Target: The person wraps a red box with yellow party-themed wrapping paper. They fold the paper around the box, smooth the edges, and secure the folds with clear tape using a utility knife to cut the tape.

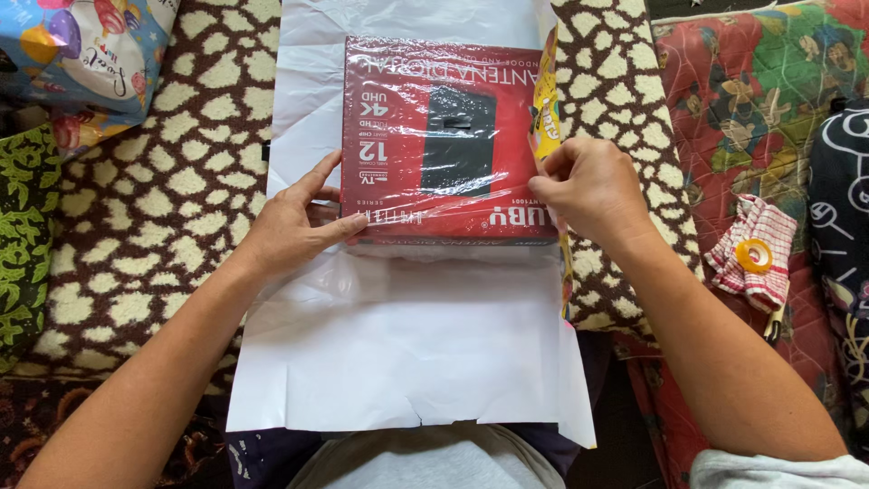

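1. Fingers (319, 181) of the left hand (294, 225) lie stretched and slightly apart, flat against the left end of the red box (434, 149); the thumb presses the box's near left corner. They grip nothing, only steady it.
2. Far left, a green-and-black patterned cushion (25, 226) and a colourful printed bag (77, 50) sit at the frame's edge, well apart from the hands.
3. Under everything lies a brown-and-cream spotted cover (163, 199).
4. On it spreads a white sheet of paper (407, 344), its blank side up, reaching from the top of the frame down to the person's lap.
5. That red box, wrapped in clear film with a black panel in the middle, rests on the upper half of the sheet.
6. At the box's right end, the right hand (588, 186) has its fingers curled together, pinching the sheet's right edge, whose yellow printed side (546, 113) shows turned up against the box.
7. Further right, a red floral quilt (751, 100) bears a red-checked cloth (751, 254) with a yellow tape roll (754, 255) on it.
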